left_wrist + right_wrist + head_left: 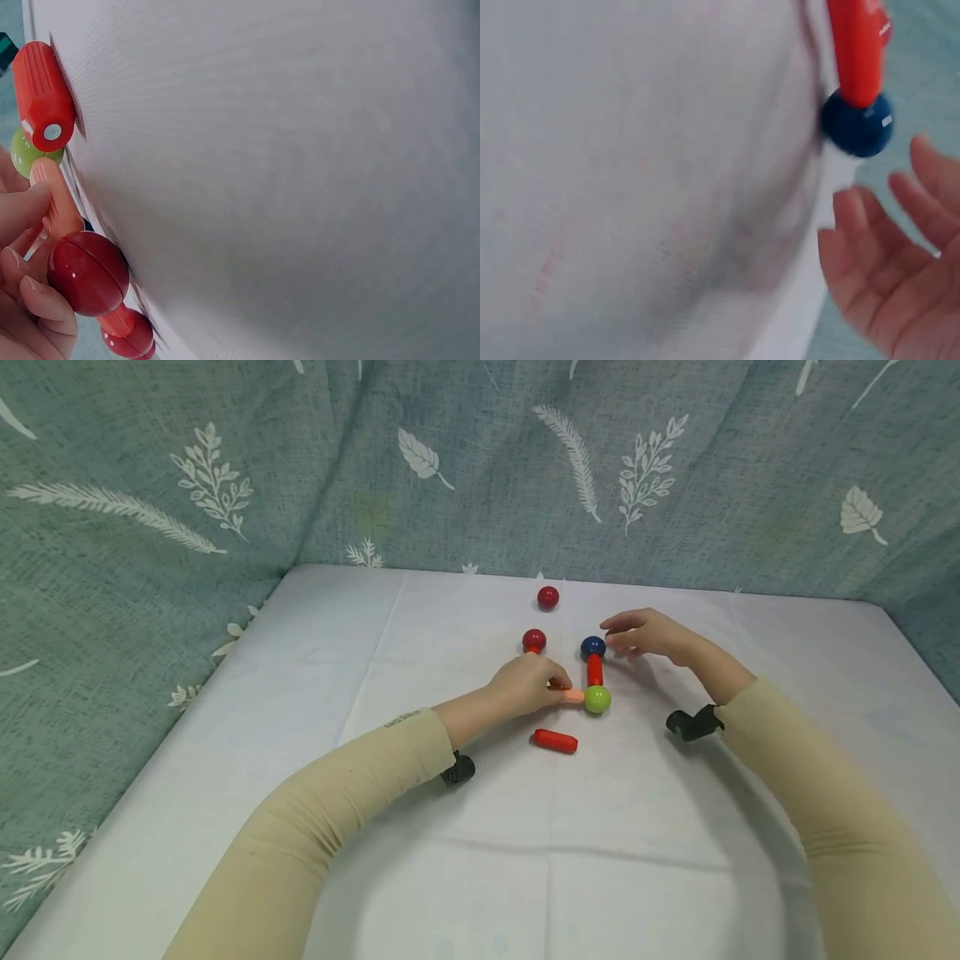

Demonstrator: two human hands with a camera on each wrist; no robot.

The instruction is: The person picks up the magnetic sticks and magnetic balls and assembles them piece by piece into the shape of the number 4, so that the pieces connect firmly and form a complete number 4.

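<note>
My left hand (525, 685) pinches a peach-coloured ribbed rod (61, 199) between thumb and fingers. One end of the rod meets a green ball (597, 699); at the other sits a dark red ball (88, 274), hidden by the hand in the head view. From the green ball a red rod (595, 670) runs back to a blue ball (592, 648). Another red ball (534, 640), on a short visible bit of rod, shows just beyond the left hand. My right hand (651, 637) holds nothing, fingers spread and slightly bent beside the blue ball.
A loose red rod (556, 741) lies on the white cloth (495, 877), nearer than the joined pieces. Toward the table's back edge rests a separate red ball (548, 597). A patterned green-blue curtain (480, 468) hangs behind the table.
</note>
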